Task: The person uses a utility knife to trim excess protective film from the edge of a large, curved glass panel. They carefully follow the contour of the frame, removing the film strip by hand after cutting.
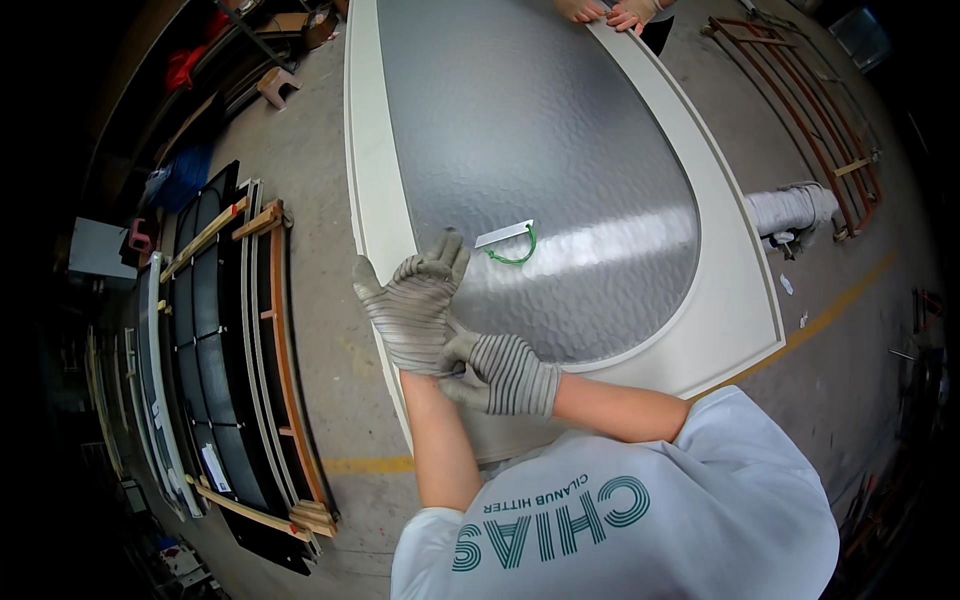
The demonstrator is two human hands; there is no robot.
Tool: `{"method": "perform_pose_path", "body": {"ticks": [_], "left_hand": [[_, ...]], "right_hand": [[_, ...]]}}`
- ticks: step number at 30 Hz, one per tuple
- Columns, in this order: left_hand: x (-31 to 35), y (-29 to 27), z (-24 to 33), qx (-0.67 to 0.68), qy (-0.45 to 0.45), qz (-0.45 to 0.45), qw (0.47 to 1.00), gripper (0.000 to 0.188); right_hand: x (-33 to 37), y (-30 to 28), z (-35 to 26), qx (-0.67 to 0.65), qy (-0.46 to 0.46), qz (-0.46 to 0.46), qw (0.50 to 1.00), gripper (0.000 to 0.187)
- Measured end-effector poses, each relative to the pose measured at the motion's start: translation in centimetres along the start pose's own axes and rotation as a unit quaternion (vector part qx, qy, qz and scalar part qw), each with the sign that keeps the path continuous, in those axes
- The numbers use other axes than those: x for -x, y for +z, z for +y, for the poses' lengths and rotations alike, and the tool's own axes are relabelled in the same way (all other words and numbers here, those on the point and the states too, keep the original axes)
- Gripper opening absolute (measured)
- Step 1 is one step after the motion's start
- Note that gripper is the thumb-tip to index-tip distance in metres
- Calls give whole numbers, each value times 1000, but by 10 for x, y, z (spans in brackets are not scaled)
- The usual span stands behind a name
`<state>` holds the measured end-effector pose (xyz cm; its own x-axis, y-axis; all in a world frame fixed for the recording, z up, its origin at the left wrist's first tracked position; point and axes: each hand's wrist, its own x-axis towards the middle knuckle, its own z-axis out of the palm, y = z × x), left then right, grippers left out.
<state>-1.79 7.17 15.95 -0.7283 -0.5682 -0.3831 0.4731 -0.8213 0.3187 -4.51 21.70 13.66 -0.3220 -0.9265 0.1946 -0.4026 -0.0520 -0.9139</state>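
Both my hands wear grey striped work gloves. My left hand [415,310] is raised over the edge of a large white-framed panel [735,290], its fingers spread and empty. At its wrist, my right hand [505,375] pinches the cuff of the left glove [415,345]. The panel holds textured grey glass [540,130] with a rounded near end. On the glass, just beyond my left fingers, lies a slim pale strip [505,234] with a green cord loop [515,260] attached.
Another person's hands [605,14] rest on the panel's far edge. Dark framed panels with wooden strips [215,340] lie at the left. A small stool [278,87] stands beyond them. To the right are a wrapped roll [790,210] and a reddish metal rack [810,110].
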Motion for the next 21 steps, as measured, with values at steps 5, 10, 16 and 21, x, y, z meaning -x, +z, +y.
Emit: {"method": "perform_pose_path", "body": {"ticks": [5,10,16,21], "left_hand": [[19,-19,6,-13,-86,-145,986,75],[22,-7,-9,-12,-155,-58,986,86],[29,0,-11,10,-113,-106,988,81],[37,14,-15,67,-95,-171,978,77]], "right_hand": [[-44,-54,-13,-8,139,84,987,27],[-62,-82,23,229,106,116,961,20],[-55,-70,30,148,83,294,941,25],[-55,-75,43,-31,222,188,956,22]]}}
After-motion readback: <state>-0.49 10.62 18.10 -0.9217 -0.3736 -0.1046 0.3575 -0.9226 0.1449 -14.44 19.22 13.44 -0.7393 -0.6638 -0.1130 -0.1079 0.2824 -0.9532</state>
